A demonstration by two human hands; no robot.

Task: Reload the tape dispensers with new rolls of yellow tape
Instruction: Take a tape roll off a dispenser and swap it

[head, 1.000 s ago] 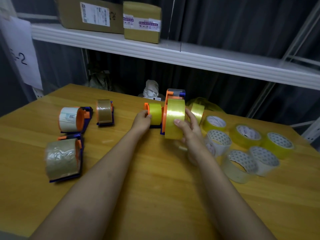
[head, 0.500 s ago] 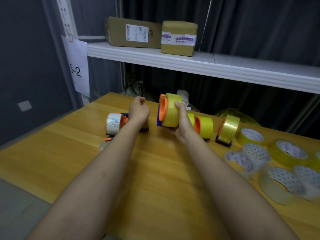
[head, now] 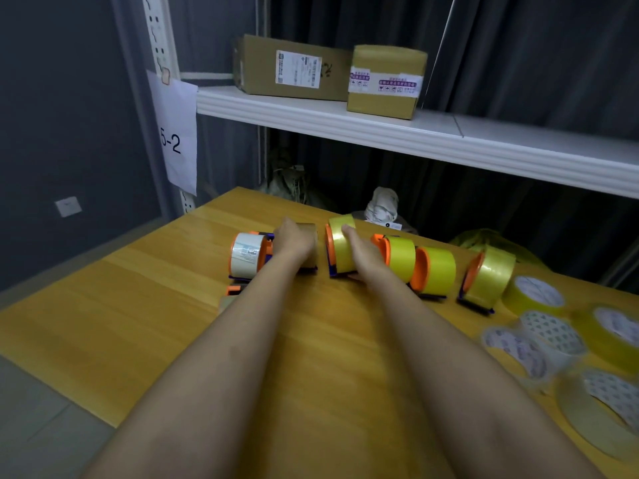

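Observation:
My right hand grips an orange-and-blue dispenser loaded with a yellow roll, which stands on the wooden table; my thumb lies over the roll. My left hand is curled over a dispenser with brown tape just to its left. To the right stand three more dispensers with yellow rolls. A dispenser with a white roll stands at the far left. Another dispenser is mostly hidden under my left forearm.
Several loose tape rolls, yellow and clear, lie at the table's right edge. A white shelf with two cardboard boxes hangs above the table's back. A paper sign marked 5-2 hangs at the left post.
My right hand has lowered the yellow-loaded dispenser from the air onto the table, left of the row. My left hand, raised and holding nothing before, has come down onto the brown-tape dispenser.

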